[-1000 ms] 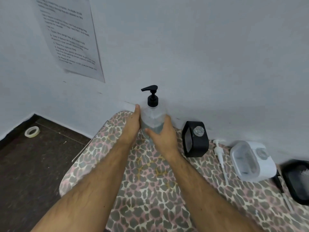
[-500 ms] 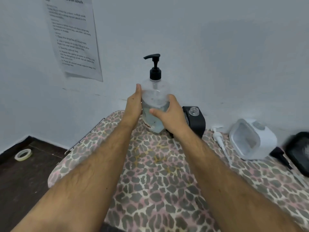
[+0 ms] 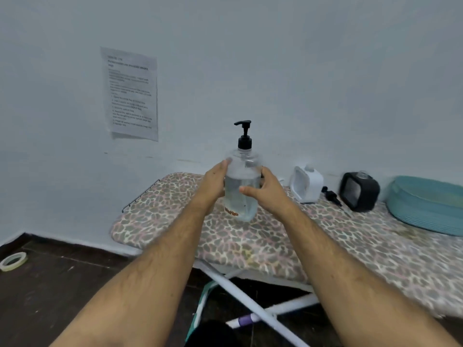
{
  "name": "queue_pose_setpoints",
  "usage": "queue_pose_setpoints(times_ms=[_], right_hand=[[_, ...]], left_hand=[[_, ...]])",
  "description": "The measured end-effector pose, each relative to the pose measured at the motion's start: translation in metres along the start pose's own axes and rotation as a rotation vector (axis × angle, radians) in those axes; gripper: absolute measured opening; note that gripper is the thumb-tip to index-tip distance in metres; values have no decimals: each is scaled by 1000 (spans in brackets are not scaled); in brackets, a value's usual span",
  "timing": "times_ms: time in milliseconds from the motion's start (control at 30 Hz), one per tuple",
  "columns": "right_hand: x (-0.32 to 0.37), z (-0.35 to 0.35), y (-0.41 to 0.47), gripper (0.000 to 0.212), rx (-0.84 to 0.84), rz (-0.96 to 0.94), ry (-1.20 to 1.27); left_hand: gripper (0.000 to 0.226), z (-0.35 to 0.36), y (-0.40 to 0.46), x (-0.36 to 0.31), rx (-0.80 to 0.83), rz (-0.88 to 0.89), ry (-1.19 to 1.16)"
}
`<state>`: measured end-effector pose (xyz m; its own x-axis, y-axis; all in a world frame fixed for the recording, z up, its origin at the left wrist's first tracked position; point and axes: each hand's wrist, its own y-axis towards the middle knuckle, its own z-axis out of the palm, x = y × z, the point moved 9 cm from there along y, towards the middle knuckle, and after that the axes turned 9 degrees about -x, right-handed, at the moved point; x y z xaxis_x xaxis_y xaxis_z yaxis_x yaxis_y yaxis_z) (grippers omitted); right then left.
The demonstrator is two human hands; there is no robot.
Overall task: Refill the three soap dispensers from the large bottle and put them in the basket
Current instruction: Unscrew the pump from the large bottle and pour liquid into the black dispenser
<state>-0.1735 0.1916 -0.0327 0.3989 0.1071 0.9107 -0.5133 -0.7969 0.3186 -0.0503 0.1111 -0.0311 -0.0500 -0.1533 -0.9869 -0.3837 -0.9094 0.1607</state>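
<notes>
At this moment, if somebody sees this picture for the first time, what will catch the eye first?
First, the large clear bottle with a black pump, held in the middle of the view between the left hand and right hand, above the leopard-print ironing board. Behind it to the right stand a white dispenser and a black dispenser, then the teal basket at the right edge.

Both hands on big bottle

Left hand (image 3: pixel 213 182) & right hand (image 3: pixel 269 190) grip large bottle (image 3: pixel 241 186) upright above leopard-print board (image 3: pixel 288 236).
</notes>
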Motion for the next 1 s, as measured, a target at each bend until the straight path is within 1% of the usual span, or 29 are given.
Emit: queue_pose_setpoints(times_ms=[100, 167, 200, 333, 433, 567, 700, 767, 833, 867, 933, 1000], right_hand=[[-3, -19, -29, 50, -15, 34, -17], [-8, -31, -42, 50, -24, 52, -27], [-9, -36, -48, 50, -27, 61, -31], [-17, -46, -60, 52, -18, 78, -42], [-22, -52, -58, 51, -28, 80, -45], [-35, -53, -52, 50, 3, 80, -47], [-44, -52, -47, 59, 17, 95, -19], [-48, -52, -44, 66, 34, 109, -7], [-43, -54, -41, 67, 30, 105, 9], [-40, -55, -38, 69, 22, 92, 26], [-37, -56, -31, 76, -3, 77, 48], [-34, -56, -27, 85, -32, 59, 54]], left_hand=[[35, 15, -32, -6, 53, -18, 11], [26, 23, -50, -7, 77, -27, 18], [25, 28, -56, -5, 93, -31, 19], [40, 42, -67, 0, 145, -22, 28], [34, 48, -66, 2, 154, -30, 38], [40, 53, -57, 13, 169, -38, 50], [41, 52, -49, 12, 166, -7, 60], [31, 51, -45, 1, 145, 44, 46], [22, 50, -37, -12, 116, 84, 7], [22, 51, -33, -19, 117, 107, -5], [31, 55, -24, -31, 140, 151, -9], [31, 62, -18, -40, 183, 173, 7]])
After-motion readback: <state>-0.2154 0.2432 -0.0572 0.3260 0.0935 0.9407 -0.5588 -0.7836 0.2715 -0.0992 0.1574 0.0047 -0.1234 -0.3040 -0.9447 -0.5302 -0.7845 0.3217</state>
